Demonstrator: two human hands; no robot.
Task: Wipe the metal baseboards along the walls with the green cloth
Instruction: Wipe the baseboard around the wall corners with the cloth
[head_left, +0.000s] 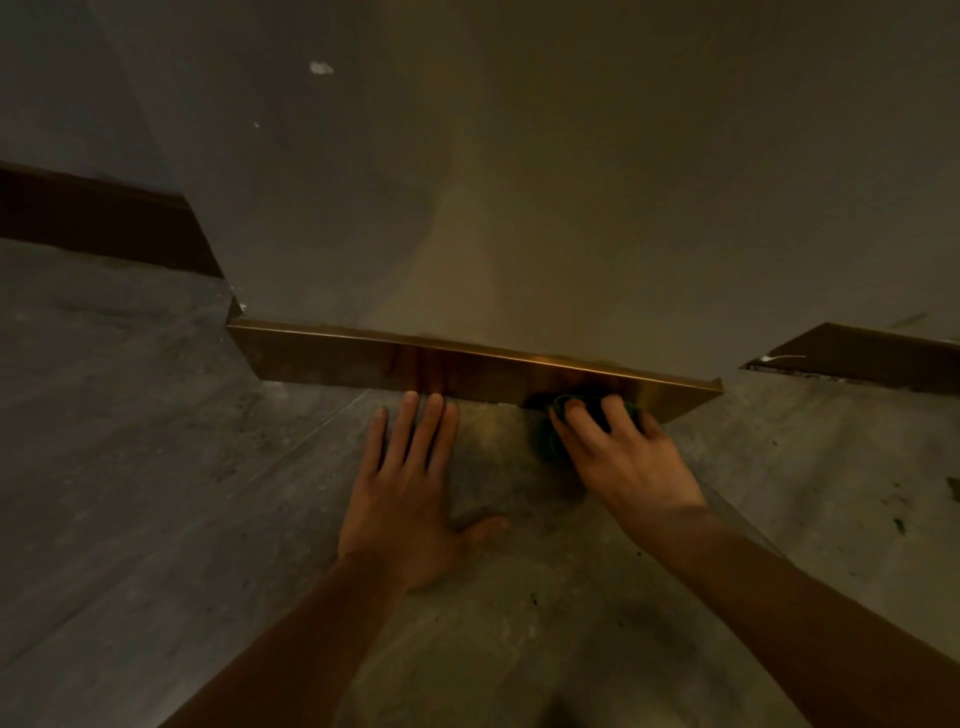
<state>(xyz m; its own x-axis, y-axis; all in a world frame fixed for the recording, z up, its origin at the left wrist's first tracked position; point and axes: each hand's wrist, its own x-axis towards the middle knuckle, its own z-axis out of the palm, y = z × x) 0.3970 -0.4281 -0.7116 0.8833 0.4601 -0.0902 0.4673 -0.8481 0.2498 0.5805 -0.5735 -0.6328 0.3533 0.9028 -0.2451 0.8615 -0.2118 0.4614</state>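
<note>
Dim room here, warm yellowish light pooling on the middle of the wall (519, 182) straight ahead, fading to grey on both sides. The wall is plain and smooth, with a small white chip (321, 67) high up on the left. This section juts forward like a pillar; on either side the walls step back into shadow. Down below, the floor (130, 441) is grey and mottled, stone-like, with a thin joint line (291, 457) running diagonally across the left part. Dark specks (898, 525) are scattered over the floor at right.
</note>
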